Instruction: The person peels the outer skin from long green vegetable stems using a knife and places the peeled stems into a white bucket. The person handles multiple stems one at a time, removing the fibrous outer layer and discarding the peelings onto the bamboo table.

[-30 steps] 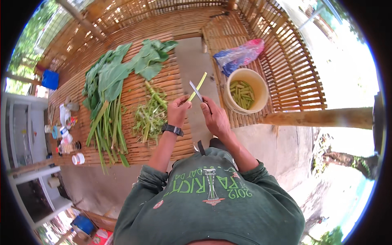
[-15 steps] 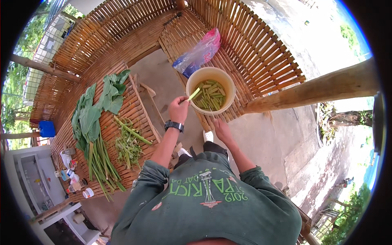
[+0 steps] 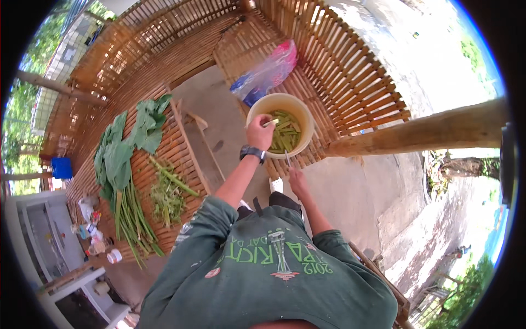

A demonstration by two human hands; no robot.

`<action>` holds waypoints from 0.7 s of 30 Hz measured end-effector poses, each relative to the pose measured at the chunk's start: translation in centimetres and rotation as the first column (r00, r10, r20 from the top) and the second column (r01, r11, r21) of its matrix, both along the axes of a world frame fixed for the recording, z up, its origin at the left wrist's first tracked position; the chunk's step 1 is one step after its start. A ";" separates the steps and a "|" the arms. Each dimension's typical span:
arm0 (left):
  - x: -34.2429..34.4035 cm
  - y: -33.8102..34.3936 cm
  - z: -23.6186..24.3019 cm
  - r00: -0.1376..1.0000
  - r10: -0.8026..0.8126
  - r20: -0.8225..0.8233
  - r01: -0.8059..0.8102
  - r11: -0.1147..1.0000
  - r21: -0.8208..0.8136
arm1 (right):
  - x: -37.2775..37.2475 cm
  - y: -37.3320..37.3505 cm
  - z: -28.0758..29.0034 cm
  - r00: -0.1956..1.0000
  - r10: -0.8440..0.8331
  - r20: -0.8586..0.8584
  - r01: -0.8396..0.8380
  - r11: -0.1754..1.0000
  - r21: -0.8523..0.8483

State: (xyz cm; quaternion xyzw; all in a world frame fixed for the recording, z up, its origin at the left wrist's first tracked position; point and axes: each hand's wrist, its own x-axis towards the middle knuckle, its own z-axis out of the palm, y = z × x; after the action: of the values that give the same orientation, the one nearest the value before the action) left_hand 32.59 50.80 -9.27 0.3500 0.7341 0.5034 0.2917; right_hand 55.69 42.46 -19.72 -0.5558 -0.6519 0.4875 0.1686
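Note:
A cream bucket [image 3: 309,122] stands on the bamboo bench, with several cut green stalk pieces [image 3: 288,133] lying in liquid inside it. Over its left rim, my left hand [image 3: 258,133], with a dark watch on the wrist, pinches a short pale-green stalk piece [image 3: 270,123]. My right hand [image 3: 297,182] is below the near rim, closed round the handle of a knife [image 3: 287,159]. The thin blade points up at the bucket's near edge, and most of the handle is hidden by my fingers.
Large green leaves [image 3: 116,164] on long stalks [image 3: 136,222] lie on a bamboo table at left, beside a heap of green peelings [image 3: 167,200]. Behind the bucket rests a pink-and-blue plastic bag [image 3: 268,74]. A wooden post [image 3: 416,131] slants in from the right.
My left hand has moved right and up with the stalk piece, from beside the bucket to over its opening. My right hand still holds the knife near the rim.

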 end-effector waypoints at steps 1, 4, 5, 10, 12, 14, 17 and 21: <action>-0.1 0.1 -2.4 1.000 0.016 0.008 -0.016 0.999 0.044 | 1.1 -1.7 0.0 1.000 0.009 0.006 -0.008 0.994 -0.105; 0.3 -0.7 -0.6 0.981 0.015 -0.193 -0.020 1.000 -0.024 | 4.3 -4.6 -1.5 0.992 -0.014 0.122 0.044 0.967 -0.249; -0.3 -1.9 -0.6 0.981 -0.001 -0.193 -0.002 1.000 -0.015 | 5.3 -5.0 -3.9 0.983 -0.016 0.184 0.056 0.976 -0.210; -7.7 -14.1 -3.7 0.873 0.094 -0.479 -0.258 0.922 -0.289 | 3.8 -2.8 -4.8 0.975 0.062 0.212 -0.062 0.998 -0.004; -11.4 -20.1 -3.4 0.788 0.079 -0.610 -0.415 0.800 -0.434 | 1.4 -1.6 -3.3 0.975 0.092 0.200 -0.079 0.994 -0.070; -14.6 -25.4 -2.5 0.759 0.121 -0.640 -0.555 0.634 -0.538 | -2.5 -1.0 -0.7 0.976 0.169 0.140 -0.167 0.986 -0.023; -17.5 -32.5 -7.4 0.734 0.347 -0.584 -0.639 0.644 -0.420 | -9.5 -2.5 4.2 0.941 0.336 0.042 -0.338 0.932 0.129; -18.6 -34.0 -7.5 0.724 0.667 -0.175 -0.684 0.664 -0.303 | -16.5 -5.7 5.8 0.916 0.402 -0.008 -0.401 0.915 0.051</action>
State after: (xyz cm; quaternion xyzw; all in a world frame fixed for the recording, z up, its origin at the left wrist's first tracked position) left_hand 13.97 16.84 -16.80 0.0083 0.8947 0.4293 0.1231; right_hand 39.23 36.76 -13.90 -0.4014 -0.7620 0.5011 0.0842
